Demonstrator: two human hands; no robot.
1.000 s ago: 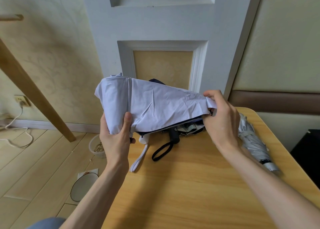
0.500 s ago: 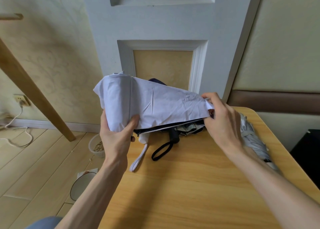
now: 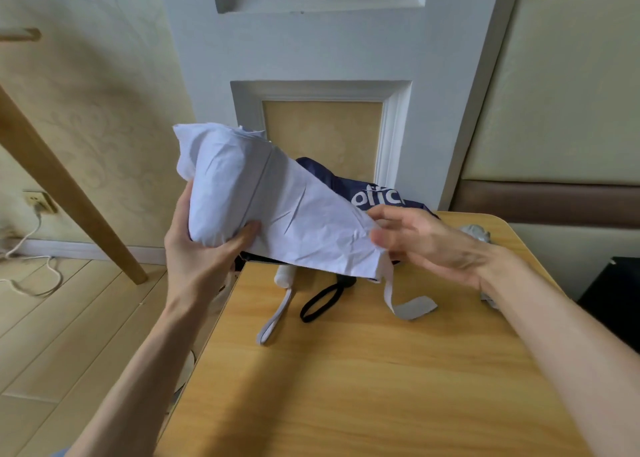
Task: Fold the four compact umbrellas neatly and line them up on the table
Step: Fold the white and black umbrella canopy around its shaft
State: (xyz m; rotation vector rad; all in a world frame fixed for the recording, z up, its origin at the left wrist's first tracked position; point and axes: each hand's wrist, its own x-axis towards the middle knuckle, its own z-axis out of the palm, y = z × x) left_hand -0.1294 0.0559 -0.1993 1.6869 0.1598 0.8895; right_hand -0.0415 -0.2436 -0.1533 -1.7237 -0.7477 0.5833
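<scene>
My left hand [image 3: 204, 248] grips the rolled end of a pale lilac umbrella [image 3: 277, 207], held above the table's far left corner and tilted up to the left. Its loose flap spreads toward my right hand [image 3: 422, 238], whose fingers stretch out beside the flap's right edge. Whether they pinch the cloth is unclear. The umbrella's closing strap [image 3: 408, 304] hangs down onto the wooden table [image 3: 363, 387]. Behind lies a navy umbrella [image 3: 377, 193] with white lettering. A silver umbrella [image 3: 476, 233] shows past my right wrist, mostly hidden.
A white handle with a lilac wrist loop [image 3: 273, 321] and a black wrist loop [image 3: 320, 304] lie on the table under the held umbrella. A slanted wooden beam [image 3: 69, 193] stands on the floor at left, near a wall socket with a cable [image 3: 38, 203].
The lilac umbrella has tipped up at its left end and rolled tighter in my left hand. My right hand has loosened from the cloth's edge, and the closing strap now hangs free.
</scene>
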